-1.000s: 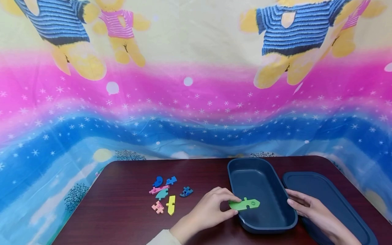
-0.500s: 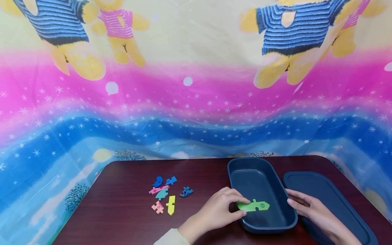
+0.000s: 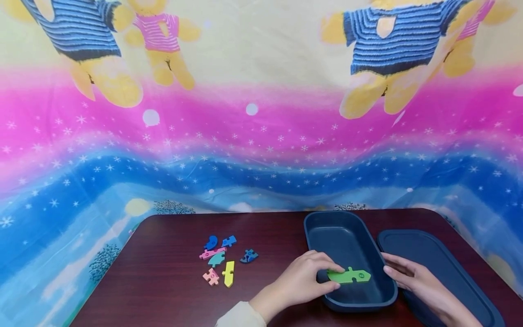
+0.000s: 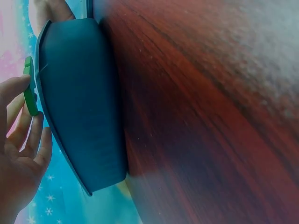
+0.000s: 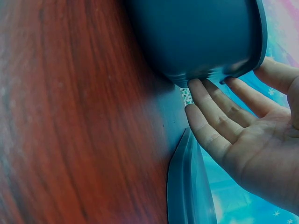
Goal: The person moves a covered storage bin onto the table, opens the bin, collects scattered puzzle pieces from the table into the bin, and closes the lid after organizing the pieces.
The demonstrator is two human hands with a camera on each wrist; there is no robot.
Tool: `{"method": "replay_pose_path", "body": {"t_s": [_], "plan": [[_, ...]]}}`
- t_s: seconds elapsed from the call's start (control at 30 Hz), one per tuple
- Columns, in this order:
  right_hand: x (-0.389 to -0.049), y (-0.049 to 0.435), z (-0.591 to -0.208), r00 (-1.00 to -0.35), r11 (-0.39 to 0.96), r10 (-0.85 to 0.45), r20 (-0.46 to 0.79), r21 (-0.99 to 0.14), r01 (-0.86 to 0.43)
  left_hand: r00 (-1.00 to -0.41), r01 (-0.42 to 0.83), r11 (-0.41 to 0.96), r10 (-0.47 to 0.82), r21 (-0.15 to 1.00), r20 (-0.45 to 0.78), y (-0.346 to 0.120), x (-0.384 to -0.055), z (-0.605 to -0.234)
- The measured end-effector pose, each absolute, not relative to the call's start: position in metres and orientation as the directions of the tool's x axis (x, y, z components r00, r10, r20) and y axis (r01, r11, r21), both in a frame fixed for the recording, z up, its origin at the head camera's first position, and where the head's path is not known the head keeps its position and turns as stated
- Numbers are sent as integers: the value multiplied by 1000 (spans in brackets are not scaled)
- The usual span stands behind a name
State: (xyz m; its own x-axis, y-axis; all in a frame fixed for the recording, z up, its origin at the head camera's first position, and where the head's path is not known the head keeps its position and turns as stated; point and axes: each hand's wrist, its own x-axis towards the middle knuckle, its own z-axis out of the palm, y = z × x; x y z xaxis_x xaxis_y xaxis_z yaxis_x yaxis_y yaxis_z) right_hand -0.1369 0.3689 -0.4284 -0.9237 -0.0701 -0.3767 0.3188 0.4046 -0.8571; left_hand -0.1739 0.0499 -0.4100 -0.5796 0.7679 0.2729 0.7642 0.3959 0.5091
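My left hand (image 3: 300, 279) pinches a green puzzle piece (image 3: 356, 275) with a pointed end between thumb and fingers. In the head view the piece lies over the dark blue-grey box (image 3: 355, 307). From the left wrist, the green piece (image 4: 29, 91) appears just above the box's rim, its broad face seen edge-on. The right hand (image 3: 410, 276) rests against the box's right side. Extended fingers of that right hand (image 5: 243, 126) touch the outer wall in the right wrist view, with the thumb at the rim of the box (image 5: 201, 37).
Several puzzle pieces lie on the left of the dark wooden table (image 3: 163, 295), among them a yellow piece (image 3: 229, 273), a salmon piece (image 3: 211, 276) and a dark blue piece (image 3: 249, 256). A matching lid (image 3: 429, 250) lies right of the box. A printed cloth (image 3: 261, 150) hangs behind.
The left hand has moved right with the green puzzle piece, from over the box's left rim to farther across its inside. The right hand and the box have stayed in place.
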Motion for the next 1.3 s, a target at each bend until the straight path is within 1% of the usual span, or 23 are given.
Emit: {"method": "replay_pose_path", "body": {"t_s": [0.5,0.8,1.1,1.3], "plan": [[-136,369,-428,-924,405,-69,-375,-857,317,-582,760,419,779,496,233,58,-177,-417],[-136,369,-429,-929,414,-69,-364,-857,306,-569,767,412,791,493,225,61,-177,-419],[-137,370,-430,-928,422,-69,-366,-854,305,-544,795,412,808,445,224,66,-176,-419],[-138,369,-430,-925,422,-67,-373,-851,313,-546,798,422,809,430,219,67,-175,-421]]}}
